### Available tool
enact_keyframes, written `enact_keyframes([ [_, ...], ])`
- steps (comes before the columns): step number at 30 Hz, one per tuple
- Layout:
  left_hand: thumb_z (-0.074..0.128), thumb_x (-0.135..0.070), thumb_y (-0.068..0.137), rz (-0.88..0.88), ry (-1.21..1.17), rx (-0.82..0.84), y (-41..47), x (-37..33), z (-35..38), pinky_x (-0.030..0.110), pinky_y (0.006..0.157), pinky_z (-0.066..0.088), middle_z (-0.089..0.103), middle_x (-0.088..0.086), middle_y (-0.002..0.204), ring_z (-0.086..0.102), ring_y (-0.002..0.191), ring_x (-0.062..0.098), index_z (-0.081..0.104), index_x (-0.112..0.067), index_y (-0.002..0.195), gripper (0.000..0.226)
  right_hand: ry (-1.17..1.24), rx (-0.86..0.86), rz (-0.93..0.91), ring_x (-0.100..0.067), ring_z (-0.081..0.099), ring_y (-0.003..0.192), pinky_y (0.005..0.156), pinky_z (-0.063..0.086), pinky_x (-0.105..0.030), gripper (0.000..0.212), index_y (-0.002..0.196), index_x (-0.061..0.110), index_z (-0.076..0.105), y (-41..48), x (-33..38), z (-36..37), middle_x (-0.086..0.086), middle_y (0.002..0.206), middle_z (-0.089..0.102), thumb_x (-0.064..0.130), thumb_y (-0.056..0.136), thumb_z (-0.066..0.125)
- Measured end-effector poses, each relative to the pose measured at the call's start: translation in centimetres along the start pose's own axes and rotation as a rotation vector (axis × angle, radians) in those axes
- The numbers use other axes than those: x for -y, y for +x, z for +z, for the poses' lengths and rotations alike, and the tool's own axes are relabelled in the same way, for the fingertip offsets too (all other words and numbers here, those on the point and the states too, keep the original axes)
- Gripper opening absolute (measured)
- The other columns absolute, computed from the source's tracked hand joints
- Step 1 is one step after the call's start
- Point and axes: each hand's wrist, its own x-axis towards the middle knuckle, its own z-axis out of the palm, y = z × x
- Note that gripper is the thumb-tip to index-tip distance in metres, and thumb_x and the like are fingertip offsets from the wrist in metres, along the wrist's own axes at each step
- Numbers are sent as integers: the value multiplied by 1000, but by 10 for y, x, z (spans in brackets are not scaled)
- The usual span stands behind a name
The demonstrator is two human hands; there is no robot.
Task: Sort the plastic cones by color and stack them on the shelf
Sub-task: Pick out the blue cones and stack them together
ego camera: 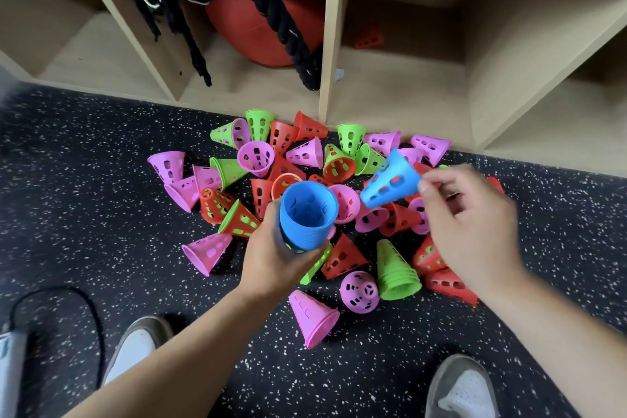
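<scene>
Shoes (461, 387) edge the bottom of my view on the speckled black floor (101, 180). I see the left hand (271, 261) wrapped round a nested blue cone stack (307, 214), its mouth facing up. The right hand (471, 224) pinches a single blue cone (390, 181) by its rim, tip towards the stack. Loose cones (258, 156) in pink, green and red lie beneath, before the wooden shelf (330, 44), with one red cone (369, 39) in a cubby.

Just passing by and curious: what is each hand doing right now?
Left hand: grips the blue cone stack.
Right hand: pinches a single blue cone.
</scene>
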Motion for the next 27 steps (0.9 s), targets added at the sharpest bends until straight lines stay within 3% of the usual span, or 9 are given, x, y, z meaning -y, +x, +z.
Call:
enact_keyframes([
  [3,89,-36,70,-2,22,20,-2,-1,6,4,75,43,62,-30,104,59,99,-11,44,-47,117,66,4,-65,-265,-20,62,73,69,50,-24,6,92,0,71,11,25,-14,-6,91,70,4,92,67],
  [7,86,-37,70,11,12,42,-8,-11,21,7,75,45,60,-35,102,58,96,-15,48,-42,122,65,-69,197,-486,-22,66,91,83,54,-35,14,95,2,75,3,29,-5,-5,98,71,14,93,70],
  [9,86,-39,71,23,-16,66,-10,-15,29,17,79,51,63,-28,105,62,97,-8,48,-39,125,66,-71,309,-480,-21,65,101,88,54,-37,21,104,6,75,-5,23,-2,-2,109,70,21,91,71],
  [11,86,-42,71,34,-27,89,-12,-18,34,24,81,54,64,-24,109,63,99,-3,46,-40,126,68,-44,314,-447,-19,63,108,88,55,-36,26,111,4,73,-10,18,-7,-3,117,67,19,89,70],
  [17,85,-42,71,29,-38,128,-24,-24,48,23,80,53,64,-24,108,63,98,-1,46,-39,126,68,-174,343,-500,-25,60,118,101,50,-37,42,122,0,65,-24,8,-24,-12,129,60,8,81,70],
  [21,86,-37,70,32,-41,123,-29,-25,56,24,82,53,67,-20,110,65,98,0,48,-35,130,71,-214,390,-547,-27,59,120,109,45,-35,41,124,-1,64,-40,1,-21,-14,130,58,7,84,68],
  [27,88,-33,72,58,-82,104,-30,-32,52,17,76,50,66,-22,105,64,96,-1,50,-29,128,68,-207,418,-608,-33,59,118,101,50,-43,36,121,-3,66,-53,0,-11,-19,125,61,0,85,62],
])
